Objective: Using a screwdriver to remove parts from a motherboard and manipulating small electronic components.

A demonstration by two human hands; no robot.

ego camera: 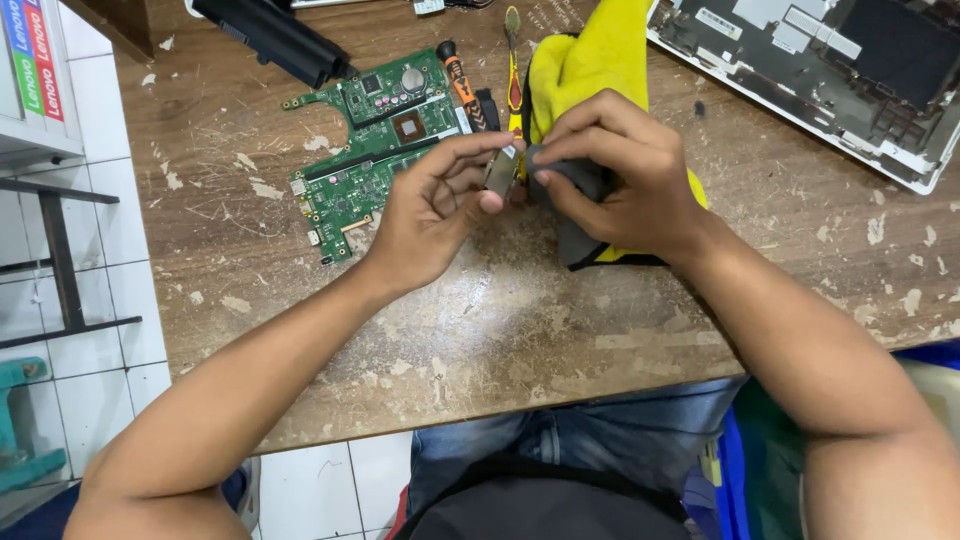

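My left hand (432,205) pinches a small flat metal part (501,170) between thumb and fingers, above the worn wooden table (480,330). My right hand (615,175) grips a yellow and grey cloth (590,60) and presses a grey fold of it against that part. The cloth trails back across the table toward the far edge. A green circuit board (375,140) lies just left of my left hand.
An orange-handled screwdriver (460,85) and a brush (512,55) lie beside the board. A black battery pack (275,35) sits at the back left. An opened laptop case (830,70) fills the back right. White tiled floor and a metal frame are at left.
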